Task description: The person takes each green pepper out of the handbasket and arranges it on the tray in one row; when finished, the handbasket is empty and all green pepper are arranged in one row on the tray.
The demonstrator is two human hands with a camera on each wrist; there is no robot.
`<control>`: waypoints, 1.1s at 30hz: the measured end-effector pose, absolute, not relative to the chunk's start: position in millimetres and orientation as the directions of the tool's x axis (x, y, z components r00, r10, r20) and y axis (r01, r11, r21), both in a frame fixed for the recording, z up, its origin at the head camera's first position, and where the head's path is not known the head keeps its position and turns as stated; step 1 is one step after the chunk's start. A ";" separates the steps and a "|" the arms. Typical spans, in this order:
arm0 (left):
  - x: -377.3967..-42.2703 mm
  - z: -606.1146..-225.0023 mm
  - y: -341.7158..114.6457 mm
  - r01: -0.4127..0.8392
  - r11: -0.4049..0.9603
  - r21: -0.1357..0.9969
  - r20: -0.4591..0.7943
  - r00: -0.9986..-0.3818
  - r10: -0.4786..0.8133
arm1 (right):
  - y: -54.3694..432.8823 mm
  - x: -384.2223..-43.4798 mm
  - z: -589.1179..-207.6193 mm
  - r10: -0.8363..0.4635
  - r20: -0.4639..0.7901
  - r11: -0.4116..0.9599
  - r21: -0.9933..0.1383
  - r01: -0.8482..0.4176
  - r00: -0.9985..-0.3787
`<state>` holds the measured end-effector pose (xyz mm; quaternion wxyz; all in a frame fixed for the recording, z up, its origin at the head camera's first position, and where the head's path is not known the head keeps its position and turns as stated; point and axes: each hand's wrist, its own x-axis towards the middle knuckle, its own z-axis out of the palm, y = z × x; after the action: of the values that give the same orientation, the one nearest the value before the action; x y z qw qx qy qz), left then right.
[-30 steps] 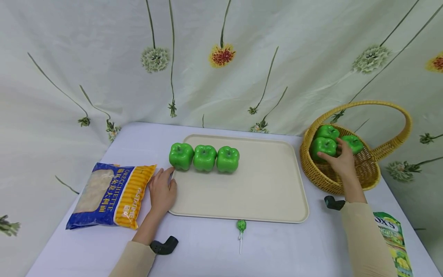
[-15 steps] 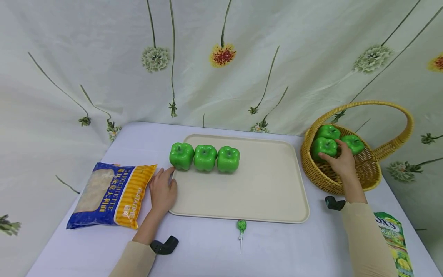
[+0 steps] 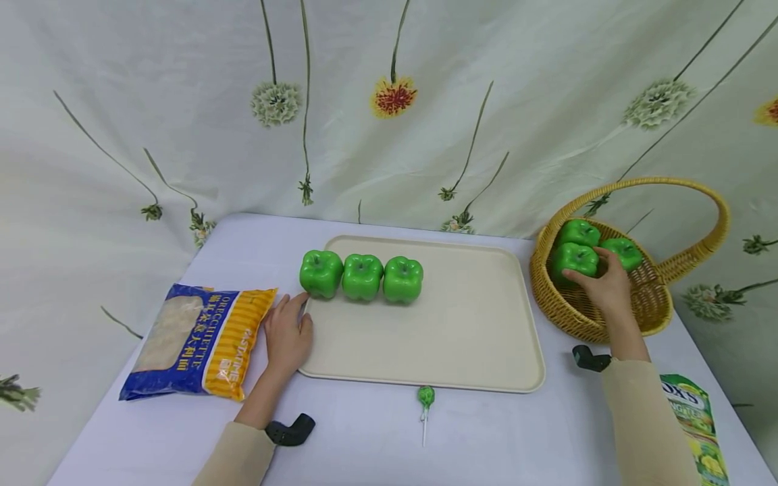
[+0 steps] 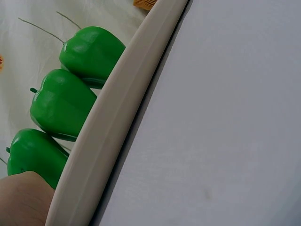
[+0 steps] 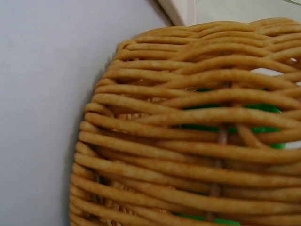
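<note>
Reaching into the wicker basket point(image 3: 562, 314) at the right, my right hand point(image 3: 610, 287) holds the front green bell pepper point(image 3: 575, 262) between thumb and fingers. Two more green peppers, one behind point(image 3: 579, 232) and one to the right point(image 3: 625, 254), lie in the basket. My left hand point(image 3: 288, 334) rests at the left edge of the beige tray point(image 3: 462, 324), fingertips close to the leftmost of three green peppers point(image 3: 321, 273) lined up there. Part of that hand point(image 4: 23, 200) shows in the left wrist view. Basket weave point(image 5: 188, 141) hides my right hand in the right wrist view.
A blue and yellow pasta bag point(image 3: 197, 341) lies left of my left hand. In front of the tray is a green lollipop point(image 3: 425, 398). A green candy packet point(image 3: 695, 428) lies beside my right forearm. The basket's handle point(image 3: 699, 192) arches up at the right.
My right hand and the pepper it holds have shifted very slightly rightward within the basket. My left hand stays in place at the tray edge.
</note>
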<state>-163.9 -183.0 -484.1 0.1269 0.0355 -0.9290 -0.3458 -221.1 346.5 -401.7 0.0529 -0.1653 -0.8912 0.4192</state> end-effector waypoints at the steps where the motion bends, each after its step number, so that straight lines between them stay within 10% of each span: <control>1: -163.6 -484.2 -182.9 0.021 0.759 0.651 0.209 -0.966 -0.154 | 346.9 -219.6 -400.9 0.349 -0.044 0.588 -0.768 0.255 -0.936; 33: -164.0 -482.8 -183.0 0.016 0.757 0.653 0.203 -0.967 -0.155 | 323.5 -162.6 -333.7 0.471 0.183 0.581 -0.800 0.147 -0.863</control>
<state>-164.0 -183.0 -482.8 0.1233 0.0372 -0.9292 -0.3463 -162.6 323.5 -333.7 0.1918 -0.1778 -0.8682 0.4217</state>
